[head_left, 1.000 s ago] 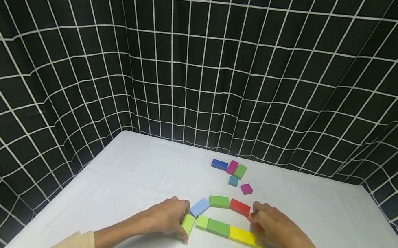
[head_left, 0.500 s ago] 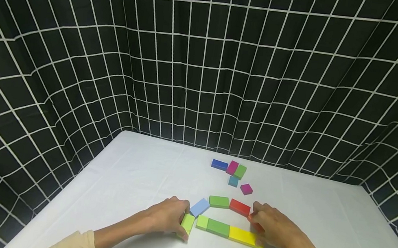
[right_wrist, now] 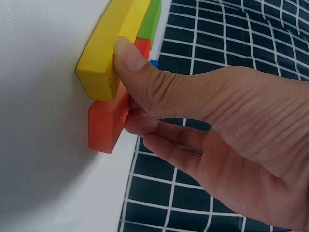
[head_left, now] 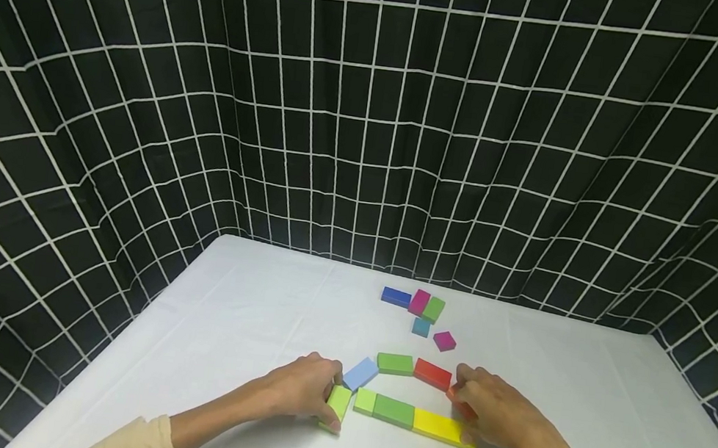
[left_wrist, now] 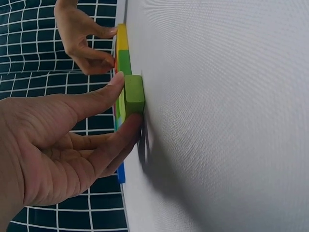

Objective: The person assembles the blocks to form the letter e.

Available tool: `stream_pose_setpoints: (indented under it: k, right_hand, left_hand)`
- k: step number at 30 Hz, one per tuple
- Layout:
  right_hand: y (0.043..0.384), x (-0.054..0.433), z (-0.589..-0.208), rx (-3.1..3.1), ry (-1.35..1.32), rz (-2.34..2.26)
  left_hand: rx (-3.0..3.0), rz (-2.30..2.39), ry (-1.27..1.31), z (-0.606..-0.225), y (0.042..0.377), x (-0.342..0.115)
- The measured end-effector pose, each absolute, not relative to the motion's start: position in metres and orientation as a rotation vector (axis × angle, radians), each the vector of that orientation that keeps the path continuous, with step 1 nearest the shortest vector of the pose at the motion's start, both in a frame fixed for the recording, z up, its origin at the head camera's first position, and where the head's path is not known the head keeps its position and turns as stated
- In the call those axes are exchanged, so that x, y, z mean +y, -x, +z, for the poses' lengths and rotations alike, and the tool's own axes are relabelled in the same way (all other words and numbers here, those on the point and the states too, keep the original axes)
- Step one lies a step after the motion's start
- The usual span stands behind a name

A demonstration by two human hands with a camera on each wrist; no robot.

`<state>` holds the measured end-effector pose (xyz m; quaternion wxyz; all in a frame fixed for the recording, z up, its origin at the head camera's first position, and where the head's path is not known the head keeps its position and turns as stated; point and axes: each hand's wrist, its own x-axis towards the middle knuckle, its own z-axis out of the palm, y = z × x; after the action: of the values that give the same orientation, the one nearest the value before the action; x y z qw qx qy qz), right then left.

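Pinching the lime block (head_left: pixel 339 401) beside the blue block (head_left: pixel 360 374), head view, the left hand (head_left: pixel 305 388) wants a light touch. Left wrist: thumb and fingers span opposite sides; even pressure should prevent twisting. Right wrist: the half-closed right hand (right_wrist: pixel 239 130) pinches the yellow block (right_wrist: pixel 104 53) and orange block (right_wrist: pixel 100 128) together; gentle squeezing should avoid skewing them.

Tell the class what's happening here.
A person's left hand pinches a lime block on a white table. The right hand has fingers on an orange block, thumb on a yellow block. A light-blue block, a green block and a red block lie behind the yellow block's row. Five more blocks lie farther back.
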<state>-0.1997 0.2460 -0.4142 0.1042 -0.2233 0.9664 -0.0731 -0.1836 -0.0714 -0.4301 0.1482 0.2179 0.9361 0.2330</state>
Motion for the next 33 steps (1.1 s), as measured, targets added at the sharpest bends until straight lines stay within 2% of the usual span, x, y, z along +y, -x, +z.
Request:
stream_pose_setpoints:
  k: [13,20,25,33]
  right_hand:
    - [0.200,0.247,-0.413,2.851,0.649,-0.217]
    - [0.200,0.248,-0.413,2.855,0.645,-0.218]
    - [0.199,0.249,-0.413,2.859,0.644,-0.216]
    - [0.199,0.246,-0.414,2.849,0.663,-0.237]
  left_hand:
    - [2.691,0.693,-0.618,-0.429,0.187,-0.073]
    - [2.761,0.692,-0.567,-0.419,0.201,-0.073]
    - [2.844,0.664,-0.681,-0.405,0.234,-0.062]
    - [2.886,0.609,-1.008,-0.410,0.317,-0.036]
